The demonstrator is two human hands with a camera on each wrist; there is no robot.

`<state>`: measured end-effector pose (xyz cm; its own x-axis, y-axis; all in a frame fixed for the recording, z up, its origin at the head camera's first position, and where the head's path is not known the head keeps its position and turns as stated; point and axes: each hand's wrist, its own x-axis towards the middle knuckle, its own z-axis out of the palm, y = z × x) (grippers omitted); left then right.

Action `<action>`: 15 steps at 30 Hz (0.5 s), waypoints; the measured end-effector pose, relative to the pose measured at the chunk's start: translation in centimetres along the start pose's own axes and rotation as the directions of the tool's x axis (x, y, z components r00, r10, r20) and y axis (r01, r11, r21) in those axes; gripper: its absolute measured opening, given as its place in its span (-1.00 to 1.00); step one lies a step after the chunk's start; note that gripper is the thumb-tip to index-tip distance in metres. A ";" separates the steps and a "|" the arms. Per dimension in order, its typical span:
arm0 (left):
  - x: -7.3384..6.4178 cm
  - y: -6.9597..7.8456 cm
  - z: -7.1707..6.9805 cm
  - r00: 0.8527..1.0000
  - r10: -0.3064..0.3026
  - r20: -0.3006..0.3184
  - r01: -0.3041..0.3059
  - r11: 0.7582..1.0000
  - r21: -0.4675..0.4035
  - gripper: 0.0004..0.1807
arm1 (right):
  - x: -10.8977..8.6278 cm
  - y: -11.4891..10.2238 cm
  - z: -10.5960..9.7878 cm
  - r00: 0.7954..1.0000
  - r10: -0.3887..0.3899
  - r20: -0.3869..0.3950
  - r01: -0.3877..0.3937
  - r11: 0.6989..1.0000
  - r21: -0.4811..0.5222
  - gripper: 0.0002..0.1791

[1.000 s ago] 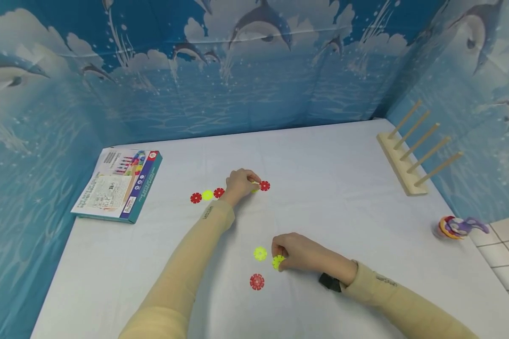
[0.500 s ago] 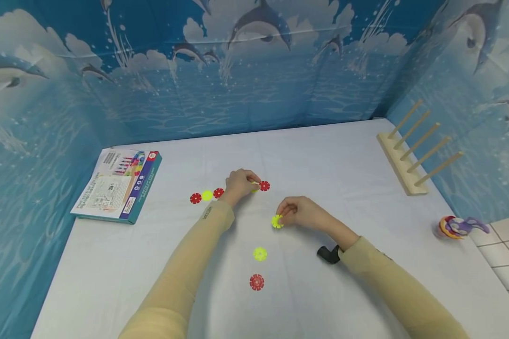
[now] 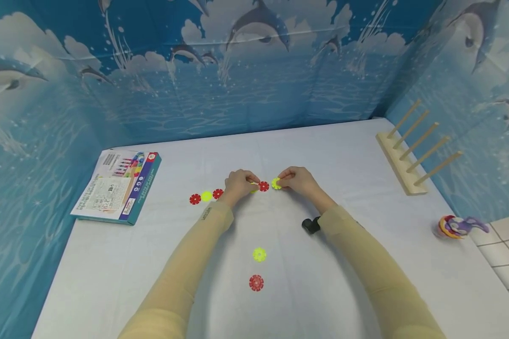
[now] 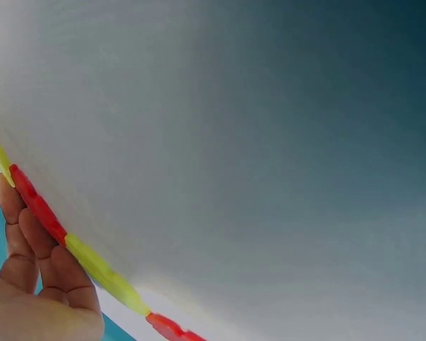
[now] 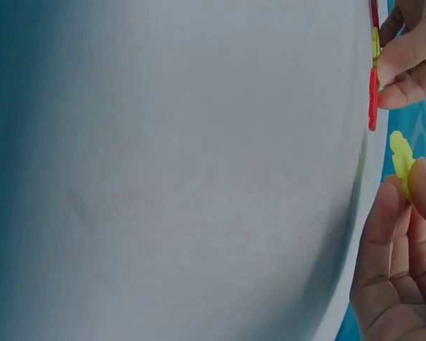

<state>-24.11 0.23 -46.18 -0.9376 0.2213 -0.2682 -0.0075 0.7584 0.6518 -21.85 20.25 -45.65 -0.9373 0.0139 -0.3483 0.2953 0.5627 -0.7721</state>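
Observation:
In the head view my left hand (image 3: 237, 185) pinches a yellow notched disc (image 3: 253, 189) near the right end of a row of linked discs. A red disc (image 3: 264, 186) forms that end. From under the hand's left side, another red disc (image 3: 217, 193), a yellow one (image 3: 206, 196) and a red one (image 3: 195, 199) show; the row's middle is hidden. My right hand (image 3: 301, 180) pinches a loose yellow disc (image 3: 276, 183) by its right edge, just right of the end red disc. A small gap parts this yellow disc (image 5: 402, 160) from the red one (image 5: 373, 99) in the right wrist view.
Nearer the front lie a yellow disc (image 3: 259, 254) and a red disc (image 3: 256, 283) on the white tabletop (image 3: 152, 282). A wooden peg stand (image 3: 400, 162) is at the back right, a purple toy (image 3: 458, 227) at the right edge, a flat box (image 3: 116, 186) at the left.
My right hand has carried its yellow disc away from the front discs, up to the right end of the row. The left hand has stayed in place, holding the row.

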 end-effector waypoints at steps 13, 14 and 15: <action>0.2 -0.1 0.2 1.000 -0.020 -0.006 0.020 1.000 -0.007 -0.87 | 1.0 -1.0 0.5 0.999 0.032 -0.009 -0.033 0.995 -0.092 -0.74; 0.2 -0.1 0.2 1.000 -0.019 -0.007 0.018 1.000 -0.008 -0.87 | 1.0 -1.0 0.5 0.999 0.030 -0.013 -0.032 0.994 -0.102 -0.74; 0.3 -0.1 0.3 1.000 -0.017 -0.007 0.017 1.000 -0.009 -0.87 | 1.0 -1.0 0.6 0.999 0.030 -0.019 -0.032 0.993 -0.115 -0.75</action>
<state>-24.26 0.40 -46.47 -0.9398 0.2037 -0.2743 -0.0267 0.7565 0.6534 -22.98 19.21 -45.52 -0.9315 0.0465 -0.3607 0.3015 0.6534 -0.6944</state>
